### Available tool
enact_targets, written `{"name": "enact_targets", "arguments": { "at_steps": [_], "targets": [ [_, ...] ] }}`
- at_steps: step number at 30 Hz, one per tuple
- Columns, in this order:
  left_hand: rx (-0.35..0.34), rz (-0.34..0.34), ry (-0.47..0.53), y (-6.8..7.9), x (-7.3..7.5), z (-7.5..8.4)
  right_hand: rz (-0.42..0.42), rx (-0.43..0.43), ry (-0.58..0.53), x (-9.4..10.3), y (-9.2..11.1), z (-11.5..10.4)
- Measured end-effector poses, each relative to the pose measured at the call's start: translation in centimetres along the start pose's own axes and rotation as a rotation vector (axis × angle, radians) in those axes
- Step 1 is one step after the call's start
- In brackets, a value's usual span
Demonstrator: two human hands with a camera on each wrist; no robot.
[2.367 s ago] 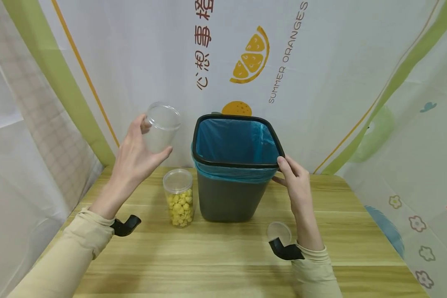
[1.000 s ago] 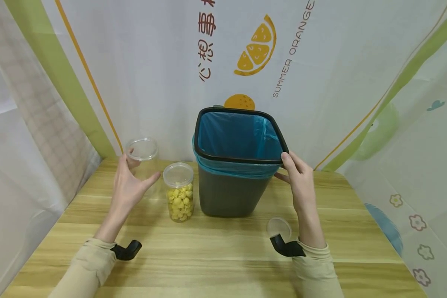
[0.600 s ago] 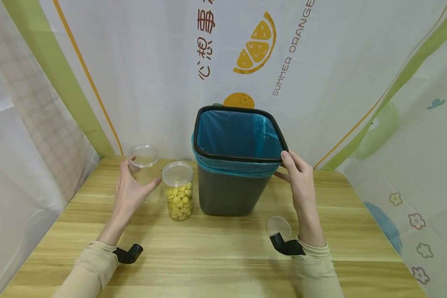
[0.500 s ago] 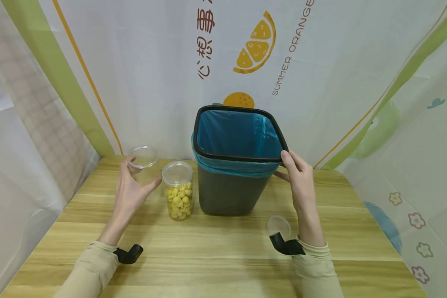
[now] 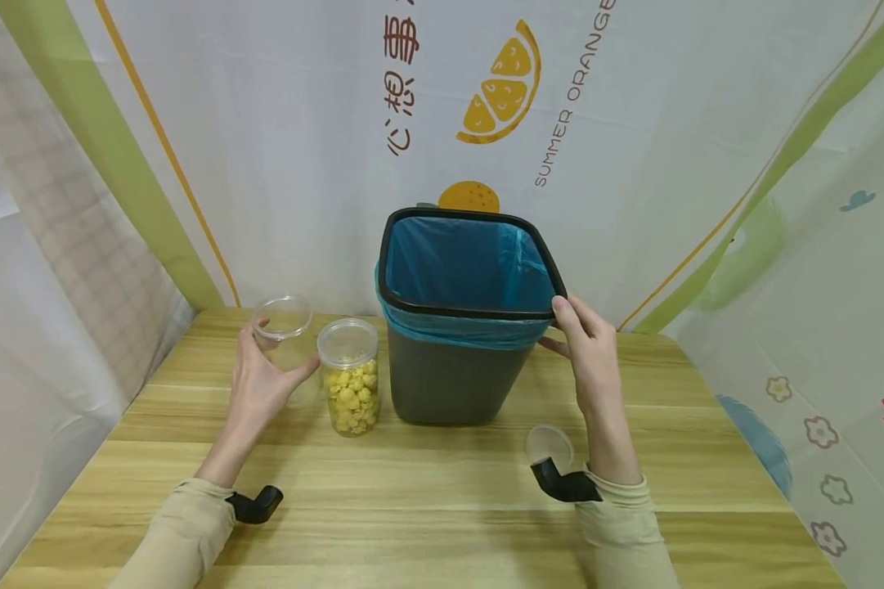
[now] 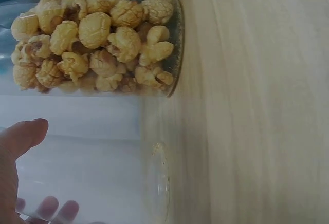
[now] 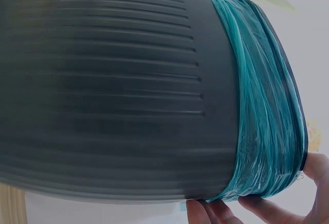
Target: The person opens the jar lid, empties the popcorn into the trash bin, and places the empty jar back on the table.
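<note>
In the head view my left hand [image 5: 260,380] curls its thumb and fingers round a clear plastic jar [image 5: 289,350], which is upright with its mouth up and has nothing in it. Its base is close to the tabletop in the left wrist view, with a few crumbs [image 6: 160,147] there. Just right of it stands a similar jar of yellow popcorn [image 5: 352,393]. My right hand [image 5: 594,356] grips the right front corner of a dark grey trash can [image 5: 445,380], thumb on the black rim and fingers below. A blue liner bag [image 5: 464,334] is folded over its top.
A round clear lid [image 5: 548,444] lies on the wooden table [image 5: 405,507] by my right wrist, partly behind a black wrist mount [image 5: 563,484]. Another black mount [image 5: 256,505] sticks out from my left wrist. A printed white curtain [image 5: 324,164] hangs behind the table.
My left hand has brought the raised jar down and left to beside the popcorn jar, then stayed almost still over the last half second. My right hand keeps its grip on the trash can.
</note>
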State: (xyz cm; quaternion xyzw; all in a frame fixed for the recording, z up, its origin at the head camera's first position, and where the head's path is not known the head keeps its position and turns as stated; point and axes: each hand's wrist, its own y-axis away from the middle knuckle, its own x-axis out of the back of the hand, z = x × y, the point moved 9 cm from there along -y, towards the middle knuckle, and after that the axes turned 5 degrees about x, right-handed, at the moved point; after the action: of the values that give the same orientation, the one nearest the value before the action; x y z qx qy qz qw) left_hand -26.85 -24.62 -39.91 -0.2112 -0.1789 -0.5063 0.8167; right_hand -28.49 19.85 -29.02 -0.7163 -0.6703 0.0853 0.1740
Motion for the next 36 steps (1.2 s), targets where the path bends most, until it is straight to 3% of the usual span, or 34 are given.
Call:
{"name": "enact_targets", "arguments": {
  "at_steps": [28, 36],
  "targets": [
    [0.017, -0.043, 0.040, 0.3, 0.1, -0.8, 0.005, 0.010, 0.007, 0.0, 0.0, -0.2],
    [-0.043, -0.033, 0.047, 0.9, 0.9, -0.3, 0.009, 0.006, 0.005, 0.0, 0.1, -0.1]
  ]
}}
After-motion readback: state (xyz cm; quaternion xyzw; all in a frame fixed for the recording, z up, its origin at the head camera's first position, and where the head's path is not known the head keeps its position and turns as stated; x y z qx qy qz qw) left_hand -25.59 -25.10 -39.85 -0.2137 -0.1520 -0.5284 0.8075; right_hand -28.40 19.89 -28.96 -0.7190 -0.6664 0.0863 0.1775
